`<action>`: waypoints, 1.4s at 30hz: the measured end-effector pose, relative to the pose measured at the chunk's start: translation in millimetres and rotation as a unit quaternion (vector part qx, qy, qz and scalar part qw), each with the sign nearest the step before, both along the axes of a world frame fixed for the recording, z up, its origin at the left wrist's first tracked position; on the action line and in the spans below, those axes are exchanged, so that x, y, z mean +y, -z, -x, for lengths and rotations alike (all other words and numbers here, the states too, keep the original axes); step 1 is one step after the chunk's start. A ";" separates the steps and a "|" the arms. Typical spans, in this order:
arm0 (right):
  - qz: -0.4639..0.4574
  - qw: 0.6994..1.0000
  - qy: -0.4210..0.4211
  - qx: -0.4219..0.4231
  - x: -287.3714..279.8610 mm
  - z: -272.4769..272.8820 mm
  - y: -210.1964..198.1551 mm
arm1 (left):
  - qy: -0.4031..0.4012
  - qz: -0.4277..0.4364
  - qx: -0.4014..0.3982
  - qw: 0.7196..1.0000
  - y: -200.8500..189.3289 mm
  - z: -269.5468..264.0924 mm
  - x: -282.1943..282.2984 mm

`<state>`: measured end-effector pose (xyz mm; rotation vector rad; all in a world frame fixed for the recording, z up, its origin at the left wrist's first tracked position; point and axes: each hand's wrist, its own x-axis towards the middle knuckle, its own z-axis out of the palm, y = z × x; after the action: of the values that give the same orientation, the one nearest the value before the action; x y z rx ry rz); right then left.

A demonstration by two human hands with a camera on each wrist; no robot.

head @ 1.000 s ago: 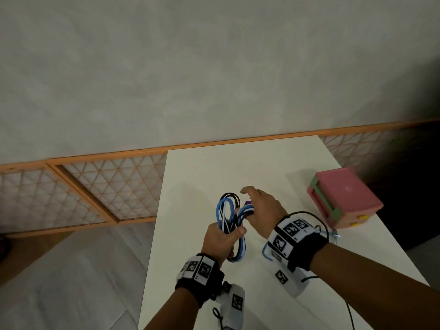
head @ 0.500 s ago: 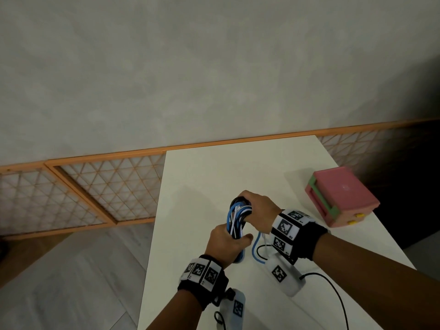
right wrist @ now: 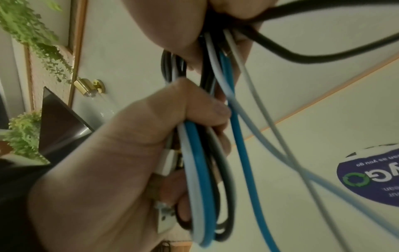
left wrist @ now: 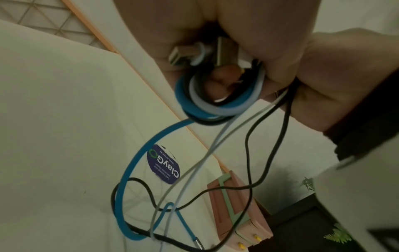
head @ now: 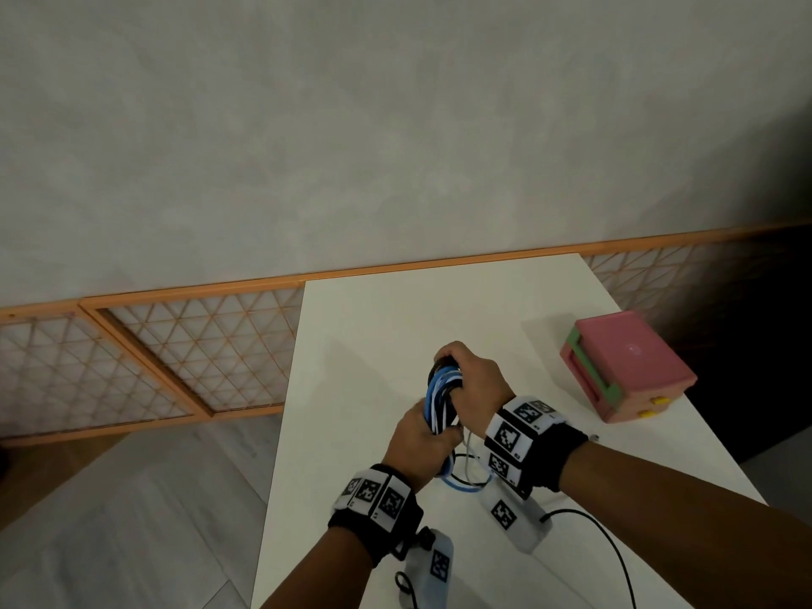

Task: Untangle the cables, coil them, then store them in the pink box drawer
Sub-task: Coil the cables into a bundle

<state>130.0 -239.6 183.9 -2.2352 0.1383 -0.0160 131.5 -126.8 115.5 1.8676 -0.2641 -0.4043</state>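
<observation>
A bundle of blue, white and black cables (head: 441, 397) is held upright above the white table (head: 373, 345), coiled into a narrow loop. My left hand (head: 433, 435) grips the lower half of the coil (right wrist: 202, 170). My right hand (head: 454, 367) curls over its top end. In the left wrist view, USB plugs (left wrist: 187, 54) poke out of my left fist. Loose blue, grey and black tails (left wrist: 134, 170) hang from the coil (left wrist: 215, 95) down to the table. The pink box (head: 624, 367) stands at the table's right edge, with its drawer closed.
A round blue sticker (left wrist: 164, 163) lies on the table under the hanging tails. An orange-framed lattice screen (head: 175, 358) runs along the wall beyond the table's far and left edges. A black lead (head: 606, 547) trails from my right wrist across the near table.
My right hand has come over the coil's top and closed on it. The loops have been squeezed narrower, and both hands have drawn slightly nearer to me.
</observation>
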 end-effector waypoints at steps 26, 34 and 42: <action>-0.232 0.943 0.161 -0.176 32.6 -9.3 17.5 | -0.002 0.064 0.045 0.997 -9.8 -9.3 -5.2; -0.278 0.954 0.049 -0.101 24.0 -6.2 -14.0 | -0.018 0.110 0.016 0.994 -13.0 -16.6 -6.6; -0.136 0.983 -0.120 -0.003 -15.1 -16.8 -19.8 | -0.079 0.192 0.066 0.976 -20.9 -15.1 -8.1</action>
<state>146.8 -254.7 203.7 -1.9652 -0.1269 0.1201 146.6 -134.9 136.5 1.4628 -0.0925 -0.3391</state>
